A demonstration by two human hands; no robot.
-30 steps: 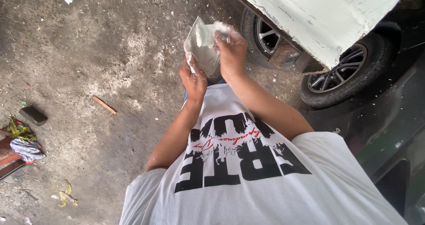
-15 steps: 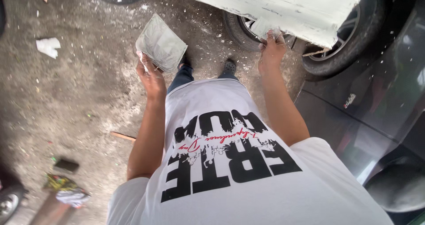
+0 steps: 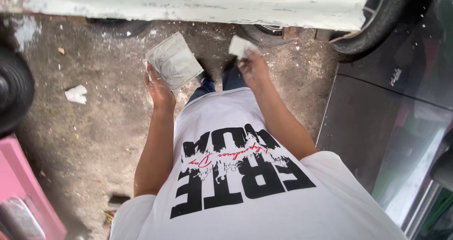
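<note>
My left hand (image 3: 159, 90) holds up a folded grey sheet of sandpaper (image 3: 173, 60) in front of me, above the ground. My right hand (image 3: 253, 67) pinches a small torn whitish piece (image 3: 239, 46), raised just below the pale, worn body panel (image 3: 198, 4) that runs across the top of the head view. I am standing, and my white shirt with black lettering fills the lower middle.
A black tyre (image 3: 373, 25) sits under the panel at top right, another tyre (image 3: 14, 91) at the left edge. A dark car body (image 3: 391, 122) stands close on my right, a pink object (image 3: 21, 193) at lower left. A crumpled white scrap (image 3: 76, 94) lies on the dirty concrete.
My right hand has come off the panel's edge and now holds a small torn piece. The view has swung so the panel spans the top, and the sheet sits nearer the middle.
</note>
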